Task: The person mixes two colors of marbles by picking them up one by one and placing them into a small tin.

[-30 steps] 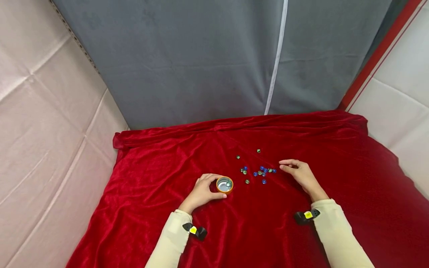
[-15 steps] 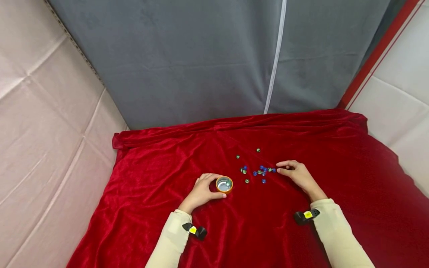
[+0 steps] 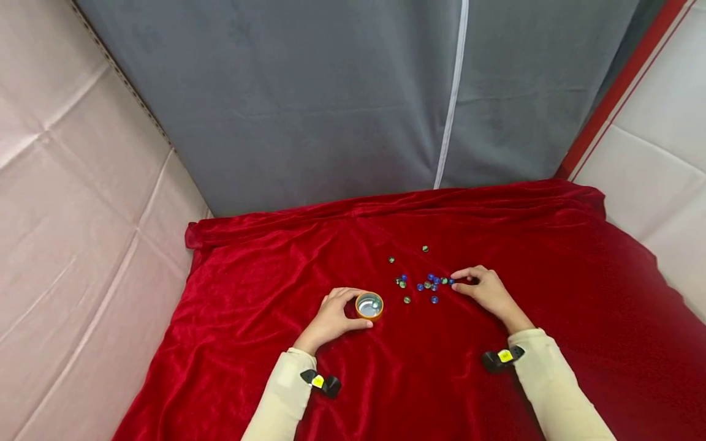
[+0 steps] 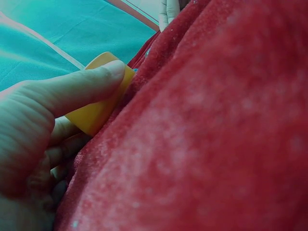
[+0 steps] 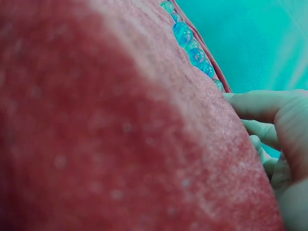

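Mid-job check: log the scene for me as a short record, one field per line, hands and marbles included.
Left hand: holds orange cup
Cup contents: at least one greenish marble
Right hand: at rightmost blue marble; whether pinched, unclear
Loose marbles: blue and green, some clustered, some apart
Surface: red cloth

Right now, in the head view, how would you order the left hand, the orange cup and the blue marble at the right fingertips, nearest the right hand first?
1. Blue marble: at the right hand's fingertips.
2. Orange cup: to the left, beyond the other marbles.
3. Left hand: farthest left, gripping the cup.
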The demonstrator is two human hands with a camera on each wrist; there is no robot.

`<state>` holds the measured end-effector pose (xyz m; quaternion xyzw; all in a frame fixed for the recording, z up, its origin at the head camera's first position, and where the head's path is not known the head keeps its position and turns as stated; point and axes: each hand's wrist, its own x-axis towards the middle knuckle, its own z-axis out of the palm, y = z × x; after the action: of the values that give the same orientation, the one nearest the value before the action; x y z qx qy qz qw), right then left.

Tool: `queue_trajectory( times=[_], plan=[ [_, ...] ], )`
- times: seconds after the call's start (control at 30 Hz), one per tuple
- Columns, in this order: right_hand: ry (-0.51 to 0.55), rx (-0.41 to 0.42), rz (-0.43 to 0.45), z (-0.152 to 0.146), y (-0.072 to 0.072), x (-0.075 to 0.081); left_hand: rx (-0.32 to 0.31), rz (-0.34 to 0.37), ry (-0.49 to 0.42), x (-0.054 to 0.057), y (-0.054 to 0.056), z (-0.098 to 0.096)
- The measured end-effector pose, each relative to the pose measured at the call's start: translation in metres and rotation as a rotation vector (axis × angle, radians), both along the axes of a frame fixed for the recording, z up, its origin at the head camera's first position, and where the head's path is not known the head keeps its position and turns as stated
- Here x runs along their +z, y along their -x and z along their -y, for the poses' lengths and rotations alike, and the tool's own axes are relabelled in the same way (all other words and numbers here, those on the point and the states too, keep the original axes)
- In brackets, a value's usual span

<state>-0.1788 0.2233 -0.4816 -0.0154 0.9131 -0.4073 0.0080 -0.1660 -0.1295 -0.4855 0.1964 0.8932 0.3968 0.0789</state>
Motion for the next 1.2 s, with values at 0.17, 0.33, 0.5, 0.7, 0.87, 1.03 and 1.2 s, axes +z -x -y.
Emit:
queue_trajectory(
  times=[0.17, 0.33, 0.5, 0.7, 0.87, 1.03, 1.2],
  plan=[
    [-0.04, -0.003, -0.022, 0.0, 0.0008, -0.0031, 0.005, 0.006, 0.002, -0.0001, -0.0008, -0.0003],
    [-0.06, -0.005, -0.042, 0.0011, 0.0005, -0.0036, 0.006, 0.004, 0.002, -0.002, -0.001, -0.0002],
    [-0.07, -0.013, -0.066, 0.0028, -0.0001, -0.0041, 0.006, -0.004, -0.005, -0.002, -0.0009, 0.0002],
    [-0.077, -0.029, -0.06, 0.0036, -0.0014, -0.0041, 0.0, -0.01, 0.001, -0.0019, -0.0007, 0.0002],
    [-0.066, -0.036, -0.049, 0.0045, -0.0015, -0.0029, 0.001, -0.01, -0.008, -0.0018, 0.0, 0.0004],
    [-0.048, -0.046, -0.019, 0.0051, -0.002, -0.0026, 0.003, -0.017, -0.002, -0.0037, -0.0005, 0.0005],
    [-0.01, -0.057, 0.003, 0.0056, -0.0019, -0.0006, 0.004, -0.02, 0.0, -0.0042, -0.0013, 0.0005]
  ],
)
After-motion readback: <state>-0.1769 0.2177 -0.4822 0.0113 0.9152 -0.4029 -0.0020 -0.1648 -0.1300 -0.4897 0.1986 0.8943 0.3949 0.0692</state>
